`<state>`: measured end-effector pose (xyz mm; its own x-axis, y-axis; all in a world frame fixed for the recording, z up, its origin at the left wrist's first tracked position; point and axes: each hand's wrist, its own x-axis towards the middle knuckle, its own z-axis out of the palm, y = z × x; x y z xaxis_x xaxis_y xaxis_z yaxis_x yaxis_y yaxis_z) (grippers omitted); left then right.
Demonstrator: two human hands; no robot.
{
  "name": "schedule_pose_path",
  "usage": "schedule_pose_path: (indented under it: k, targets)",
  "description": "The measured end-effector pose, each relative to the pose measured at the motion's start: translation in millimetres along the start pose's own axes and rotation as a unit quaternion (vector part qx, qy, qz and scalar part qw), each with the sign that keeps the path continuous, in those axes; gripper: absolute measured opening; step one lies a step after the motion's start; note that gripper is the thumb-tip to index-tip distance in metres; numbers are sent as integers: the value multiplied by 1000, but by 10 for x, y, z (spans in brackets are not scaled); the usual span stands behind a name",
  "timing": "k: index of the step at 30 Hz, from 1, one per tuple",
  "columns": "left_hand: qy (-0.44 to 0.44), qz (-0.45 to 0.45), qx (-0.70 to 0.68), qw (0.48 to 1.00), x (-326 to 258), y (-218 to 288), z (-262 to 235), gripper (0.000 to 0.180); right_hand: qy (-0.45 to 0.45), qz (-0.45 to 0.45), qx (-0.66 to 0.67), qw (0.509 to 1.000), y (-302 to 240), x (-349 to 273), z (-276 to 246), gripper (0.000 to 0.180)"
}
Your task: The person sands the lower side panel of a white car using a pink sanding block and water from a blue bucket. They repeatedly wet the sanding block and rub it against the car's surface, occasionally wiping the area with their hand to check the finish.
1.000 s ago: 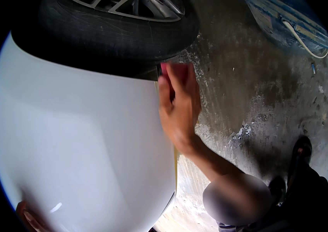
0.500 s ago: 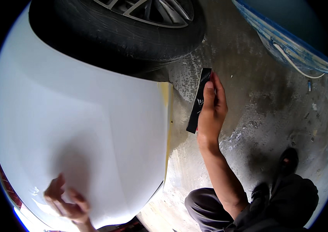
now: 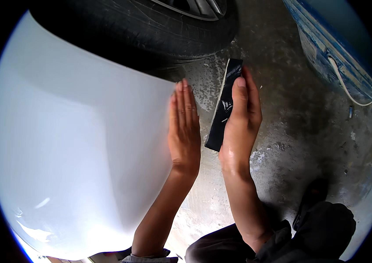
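A white car bumper (image 3: 72,131) fills the left of the head view, curving round below a wheel. Along its right edge my left hand (image 3: 184,127) lies flat, fingers stretched out together and pointing away from me; it covers much of that edge. Just to the right, my right hand (image 3: 244,118) grips a long black sanding block (image 3: 222,107), thumb on the near face and fingers behind it. The block is tilted over the floor, apart from the bumper, with a thin pale layer along its left side.
A black tyre (image 3: 164,35) with a grey rim stands at the top. At the upper right is a blue-and-white tub (image 3: 322,48) with a white cord-like handle (image 3: 343,83). Wet, stained concrete floor (image 3: 300,127) lies beneath. My dark-trousered knee (image 3: 326,228) and shoe are at the lower right.
My left hand has moved from the bumper's lower left to its right edge and flattened. My right hand still holds the sanding block, now turned slightly more face-on to view.
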<state>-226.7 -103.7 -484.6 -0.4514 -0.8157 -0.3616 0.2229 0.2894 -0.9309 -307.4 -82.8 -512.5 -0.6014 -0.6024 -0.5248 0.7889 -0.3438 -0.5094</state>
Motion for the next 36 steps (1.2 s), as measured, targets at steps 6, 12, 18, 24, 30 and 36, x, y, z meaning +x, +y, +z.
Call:
schedule_pose_path:
  k: [6,12,18,24,30,36]
  targets:
    - [43,-102,-201,973,-226,685,253,69,-45,-83,-64,993,-2,-227,-299,52]
    - [129,-244,-278,920,-142,515,191,82,-61,-163,-129,976,-347,-286,-529,44]
    - [86,-211,-195,954,-404,516,236,78,-120,-161,-119,972,-338,-594,-548,45]
    - [73,-207,-213,952,-740,613,300,74,-140,-152,-118,971,-214,-759,-525,44]
    - [106,-219,-258,935,-639,668,359,65,-146,-135,-157,967,-153,-715,-596,43]
    - [88,-200,-284,933,-75,302,165,60,-230,-144,-178,946,-541,-736,-325,43]
